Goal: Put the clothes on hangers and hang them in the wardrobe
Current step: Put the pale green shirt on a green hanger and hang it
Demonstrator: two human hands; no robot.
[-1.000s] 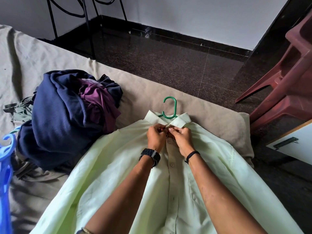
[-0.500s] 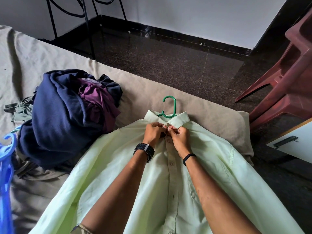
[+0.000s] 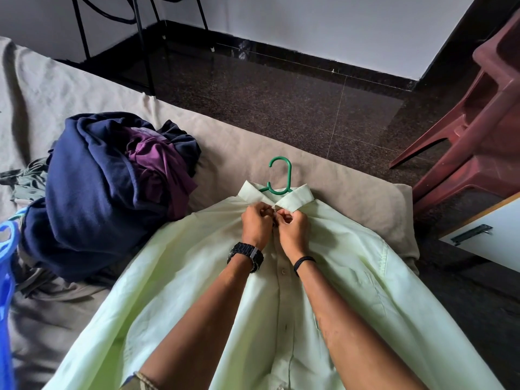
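On beige-sheeted bed (image 3: 84, 88), pale green shirt (image 3: 180, 277); beyond, dark speckled floor (image 3: 281, 102).

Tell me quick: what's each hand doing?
Left hand: closed, pinching the shirt placket under the collar.
Right hand: closed, pinching the same spot.

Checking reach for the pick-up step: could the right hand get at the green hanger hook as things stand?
Probably yes. The green hanger hook sticks out bare above the shirt collar, just beyond the right hand, nothing covering it. That hand must first let go of the collar it pinches.
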